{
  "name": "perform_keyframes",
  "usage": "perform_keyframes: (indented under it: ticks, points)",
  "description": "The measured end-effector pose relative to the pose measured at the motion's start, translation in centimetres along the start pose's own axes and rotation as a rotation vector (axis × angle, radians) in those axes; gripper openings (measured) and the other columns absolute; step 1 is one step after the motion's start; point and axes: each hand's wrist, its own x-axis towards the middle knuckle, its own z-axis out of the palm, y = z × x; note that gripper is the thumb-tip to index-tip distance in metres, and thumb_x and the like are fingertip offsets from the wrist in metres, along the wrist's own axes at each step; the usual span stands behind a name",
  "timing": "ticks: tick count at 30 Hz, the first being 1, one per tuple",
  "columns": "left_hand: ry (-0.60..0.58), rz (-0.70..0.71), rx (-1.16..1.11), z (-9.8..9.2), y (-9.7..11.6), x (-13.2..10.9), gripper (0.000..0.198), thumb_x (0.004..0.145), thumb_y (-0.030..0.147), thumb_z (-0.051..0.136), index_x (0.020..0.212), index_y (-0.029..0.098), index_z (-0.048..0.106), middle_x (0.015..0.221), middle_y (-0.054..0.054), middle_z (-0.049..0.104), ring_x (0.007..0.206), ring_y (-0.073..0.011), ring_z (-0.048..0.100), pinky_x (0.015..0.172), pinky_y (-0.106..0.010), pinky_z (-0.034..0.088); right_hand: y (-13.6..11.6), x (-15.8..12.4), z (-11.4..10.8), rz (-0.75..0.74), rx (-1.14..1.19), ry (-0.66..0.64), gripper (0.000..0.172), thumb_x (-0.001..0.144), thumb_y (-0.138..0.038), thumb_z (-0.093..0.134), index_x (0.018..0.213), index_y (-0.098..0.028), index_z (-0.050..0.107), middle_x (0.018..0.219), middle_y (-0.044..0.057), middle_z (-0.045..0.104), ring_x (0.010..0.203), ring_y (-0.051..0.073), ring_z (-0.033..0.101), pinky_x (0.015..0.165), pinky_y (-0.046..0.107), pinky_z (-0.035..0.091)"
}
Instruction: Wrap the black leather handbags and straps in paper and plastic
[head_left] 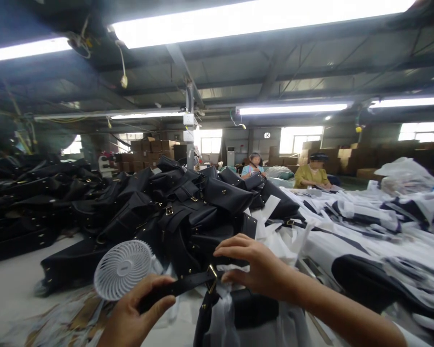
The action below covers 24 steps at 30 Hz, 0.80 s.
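Left hand [137, 313] curled round one end of black strap [181, 286]; right hand [256, 270] pinching it beside brass buckle [212, 278]; strap stretched between hands, white fan [123, 270] just beyond left, heaped black bags [188, 207] on worktop [14, 284] further off.

The left hand [130, 318] and right hand [256, 270] are bare, forearm [332, 308] uncovered.

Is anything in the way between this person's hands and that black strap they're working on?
Nothing visible. The left hand grips the black strap, and the right hand touches it by the brass buckle. The small white fan sits behind, not between.
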Motion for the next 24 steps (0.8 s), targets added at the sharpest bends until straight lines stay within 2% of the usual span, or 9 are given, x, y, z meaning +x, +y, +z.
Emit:
perform_keyframes:
  ticks: [4, 7, 9, 12, 14, 16, 18, 21, 24]
  points:
    - [-0.045, 0.086, 0.071, -0.8, 1.4, 0.6, 0.035, 0.071, 0.059, 0.072, 0.091, 0.029, 0.075, 0.092, -0.002, 0.074, 0.089, -0.0252, 0.069, 0.082, -0.031, 0.056, -2.2, 2.0, 1.9, -0.135, -0.24, -0.011, 0.036, 0.084, -0.044, 0.071, 0.114, -0.024, 0.067, 0.105, 0.005, 0.072, 0.091, 0.019, 0.062, 0.081, 0.031, 0.047]
    - [0.01, 0.208, 0.128, -1.0, 3.3, 1.0, 0.032, 0.075, 0.057, 0.07, 0.094, 0.032, 0.074, 0.095, -0.002, 0.074, 0.091, -0.0245, 0.068, 0.08, -0.031, 0.055, -3.3, 3.3, 3.0, -0.178, -0.395, -0.056, 0.02, 0.088, -0.037, 0.066, 0.099, -0.019, 0.069, 0.088, 0.005, 0.071, 0.078, 0.019, 0.061, 0.07, 0.03, 0.045]
    - [0.16, 0.361, 0.239, -0.9, 4.7, 0.8, 0.029, 0.079, 0.052, 0.069, 0.1, 0.033, 0.073, 0.1, -0.002, 0.073, 0.095, -0.0252, 0.067, 0.086, -0.033, 0.053, -3.3, 4.0, 3.2, -0.137, -0.38, -0.032, 0.012, 0.09, -0.025, 0.061, 0.085, -0.017, 0.069, 0.079, 0.004, 0.069, 0.068, 0.015, 0.058, 0.064, 0.026, 0.043]
    - [0.51, 0.594, 0.353, 0.0, 6.3, -0.2, 0.026, 0.084, 0.034, 0.068, 0.11, 0.032, 0.069, 0.103, -0.003, 0.072, 0.098, -0.0245, 0.066, 0.095, -0.037, 0.048, -2.6, 4.4, 2.5, 0.06, -0.165, 0.102, 0.014, 0.087, -0.019, 0.058, 0.079, -0.016, 0.07, 0.072, 0.002, 0.066, 0.062, 0.012, 0.056, 0.057, 0.022, 0.04]
    - [0.601, 0.655, 0.312, 1.3, 6.6, -1.1, 0.027, 0.084, 0.022, 0.067, 0.11, 0.03, 0.067, 0.099, -0.002, 0.073, 0.092, -0.021, 0.068, 0.092, -0.033, 0.049, -1.7, 4.3, 1.9, 0.22, 0.038, 0.161, 0.02, 0.089, -0.024, 0.057, 0.078, -0.015, 0.07, 0.066, 0.0, 0.063, 0.059, 0.011, 0.056, 0.053, 0.021, 0.038]
    - [0.522, 0.598, 0.212, 3.1, 6.0, -1.6, 0.023, 0.086, 0.02, 0.065, 0.106, 0.029, 0.066, 0.097, 0.0, 0.075, 0.088, -0.0186, 0.07, 0.088, -0.028, 0.051, -0.8, 3.8, 1.5, 0.367, 0.245, 0.18, 0.026, 0.091, -0.033, 0.056, 0.078, -0.015, 0.069, 0.064, -0.001, 0.063, 0.057, 0.012, 0.058, 0.05, 0.02, 0.039]
    - [0.34, 0.423, 0.087, 5.3, 5.0, -1.3, 0.019, 0.089, 0.029, 0.061, 0.107, 0.029, 0.067, 0.103, -0.001, 0.075, 0.096, -0.02, 0.07, 0.09, -0.029, 0.051, 0.0, 3.2, 1.4, 0.467, 0.427, 0.215, 0.029, 0.09, -0.04, 0.058, 0.081, -0.014, 0.068, 0.067, 0.0, 0.065, 0.058, 0.013, 0.062, 0.051, 0.021, 0.045]
    - [0.028, 0.115, -0.201, 8.2, 3.8, 0.3, 0.035, 0.091, 0.044, 0.056, 0.12, 0.027, 0.062, 0.123, -0.004, 0.069, 0.115, -0.0238, 0.062, 0.099, -0.034, 0.046, 0.7, 2.3, 1.7, 0.541, 0.626, 0.293, 0.035, 0.085, -0.049, 0.064, 0.084, -0.015, 0.067, 0.074, 0.002, 0.069, 0.061, 0.015, 0.066, 0.058, 0.025, 0.055]
    - [-0.218, -0.043, -0.526, 10.1, 3.6, 2.1, 0.043, 0.087, 0.054, 0.058, 0.114, 0.022, 0.065, 0.117, -0.007, 0.07, 0.111, -0.0249, 0.062, 0.097, -0.034, 0.045, 1.1, 1.5, 2.1, 0.577, 0.753, 0.357, 0.04, 0.081, -0.054, 0.067, 0.087, -0.015, 0.066, 0.075, 0.003, 0.071, 0.064, 0.016, 0.069, 0.061, 0.028, 0.058]
